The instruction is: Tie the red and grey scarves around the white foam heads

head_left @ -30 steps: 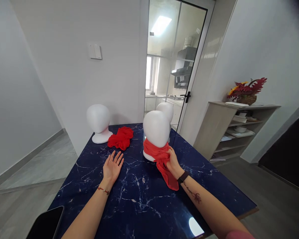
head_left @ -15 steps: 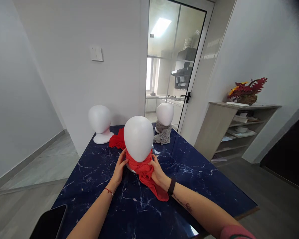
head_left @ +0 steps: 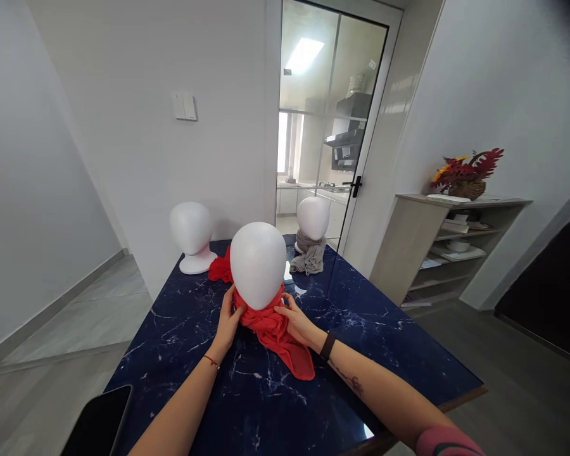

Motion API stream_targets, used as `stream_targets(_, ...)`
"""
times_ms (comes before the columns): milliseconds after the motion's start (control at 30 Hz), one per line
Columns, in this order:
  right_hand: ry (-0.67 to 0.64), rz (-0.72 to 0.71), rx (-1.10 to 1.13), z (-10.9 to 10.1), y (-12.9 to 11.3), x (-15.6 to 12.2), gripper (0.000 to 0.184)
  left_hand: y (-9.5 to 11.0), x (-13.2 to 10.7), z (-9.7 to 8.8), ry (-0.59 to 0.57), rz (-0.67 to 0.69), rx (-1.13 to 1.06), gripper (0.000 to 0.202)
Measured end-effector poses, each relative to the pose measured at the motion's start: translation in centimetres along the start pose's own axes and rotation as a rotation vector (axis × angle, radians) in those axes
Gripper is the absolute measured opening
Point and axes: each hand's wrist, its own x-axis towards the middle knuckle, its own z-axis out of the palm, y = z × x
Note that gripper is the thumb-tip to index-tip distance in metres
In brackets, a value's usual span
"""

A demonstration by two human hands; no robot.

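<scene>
A white mannequin head (head_left: 258, 263) stands in front of me with a red scarf (head_left: 270, 329) wound round its neck. The scarf's loose end trails down over the dark table toward the right. My left hand (head_left: 228, 320) grips the wrapped scarf at the left side of the neck, thumb in front and fingers curled behind. On the opposite side my right hand (head_left: 297, 322) holds the scarf too, its thumb on the front folds. Fingertips of both hands are partly hidden behind the cloth and neck.
The blue marbled table (head_left: 351, 335) carries a bare white mannequin head (head_left: 190, 229) at back left, another red cloth (head_left: 220, 269), and a second head (head_left: 313, 217) wearing a grey scarf (head_left: 308, 256). A phone (head_left: 97, 421) lies front left. A shelf (head_left: 418, 253) stands right.
The front mannequin head has shifted slightly left, with the red scarf and both hands. My right thumb has moved inward over the scarf's front folds.
</scene>
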Motion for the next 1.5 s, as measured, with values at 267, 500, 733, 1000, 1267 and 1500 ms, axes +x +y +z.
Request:
stream_targets(267,0.118,0.0,-0.285,-1.4,-0.8,0.2,0.052,0.5,-0.3,0.3,0.054,0.111,0.255,0.054)
stream_targets(500,0.154,0.032,-0.289,-2.0,-1.3,0.1,0.05,3.4,-1.8,0.6,0.256,0.453,0.685,0.022)
stream_targets(733,0.176,0.082,-0.244,-2.9,-0.8,0.4,0.044,5.5,-3.9,1.9,-0.328,0.828,1.031,0.024)
stream_targets(1000,0.107,0.042,-0.248,-2.5,-1.3,0.3,0.034,4.4,-3.3,1.8,-0.336,0.759,1.177,0.015)
stream_targets(1267,0.212,-0.056,-0.309,-3.3,-1.1,0.7,0.043,4.5,-2.9,1.2,-0.421,0.706,1.102,0.012)
stream_targets(1500,0.312,-0.102,-0.241,-4.1,-1.6,1.7,0.043,5.1,-2.2,-0.3,-0.483,0.689,1.064,0.009)
